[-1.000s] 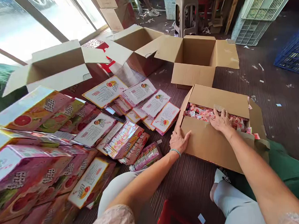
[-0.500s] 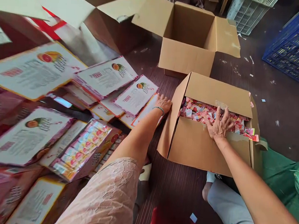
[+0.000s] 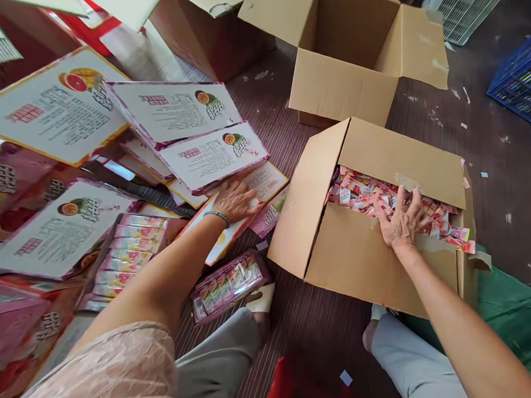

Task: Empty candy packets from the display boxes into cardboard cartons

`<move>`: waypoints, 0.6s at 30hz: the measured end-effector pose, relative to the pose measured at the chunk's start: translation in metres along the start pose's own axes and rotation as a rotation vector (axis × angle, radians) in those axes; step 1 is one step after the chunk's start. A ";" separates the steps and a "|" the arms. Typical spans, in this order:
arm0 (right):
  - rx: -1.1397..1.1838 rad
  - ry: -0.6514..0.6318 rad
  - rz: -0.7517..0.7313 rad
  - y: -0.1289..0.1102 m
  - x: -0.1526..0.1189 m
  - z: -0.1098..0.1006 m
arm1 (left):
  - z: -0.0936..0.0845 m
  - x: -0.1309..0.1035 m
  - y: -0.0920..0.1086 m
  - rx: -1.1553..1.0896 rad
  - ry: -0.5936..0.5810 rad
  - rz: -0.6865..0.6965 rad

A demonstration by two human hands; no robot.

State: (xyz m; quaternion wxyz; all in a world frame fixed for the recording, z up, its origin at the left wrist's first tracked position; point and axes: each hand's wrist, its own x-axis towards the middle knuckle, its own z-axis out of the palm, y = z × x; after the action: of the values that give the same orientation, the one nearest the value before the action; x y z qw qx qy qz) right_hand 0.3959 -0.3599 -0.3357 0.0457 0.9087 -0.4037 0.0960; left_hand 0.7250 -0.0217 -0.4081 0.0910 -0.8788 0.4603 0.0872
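My left hand (image 3: 236, 201), with a beaded bracelet on the wrist, lies on an orange-edged printed packet box (image 3: 266, 181) beside the pile; its fingers are spread over the panel. My right hand (image 3: 404, 218) rests, fingers apart, over the gap between the flaps of a brown carton (image 3: 378, 252). Many small pink and red wrapped sachets (image 3: 359, 189) fill that gap, and a few stick out at its right end. Just above my left hand, purple-edged printed boxes (image 3: 214, 152) overlap one another. Below it a purple tray of sachets (image 3: 229, 286) lies on the floor.
Behind the filled carton stands an open brown carton (image 3: 342, 87). A blue crate (image 3: 527, 82) and a pale crate (image 3: 462, 16) are at the right rear. Green sheeting (image 3: 504, 306) lies at right. A red object (image 3: 282, 387) is between my legs; paper scraps dot the floor.
My left hand has moved left and nearer to me, along with the orange-edged box under it. The purple-edged boxes have shifted left. My right hand stays on the carton; the view has shifted slightly.
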 end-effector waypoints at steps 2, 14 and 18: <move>0.020 -0.004 0.005 -0.002 0.000 -0.001 | 0.001 -0.008 -0.007 0.039 0.008 -0.041; 0.132 -0.046 0.034 -0.013 -0.003 0.000 | -0.020 -0.040 0.079 -0.226 0.009 -0.187; 0.122 -0.080 0.056 -0.017 -0.003 -0.001 | -0.034 -0.043 0.131 -0.260 -0.140 -0.343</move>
State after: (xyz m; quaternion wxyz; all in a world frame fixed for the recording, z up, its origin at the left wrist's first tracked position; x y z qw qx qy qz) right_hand 0.4060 -0.3463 -0.3353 -0.0287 0.9014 -0.4236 0.0855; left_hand 0.5954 -0.0694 -0.3758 0.0221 -0.9403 0.2814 0.1901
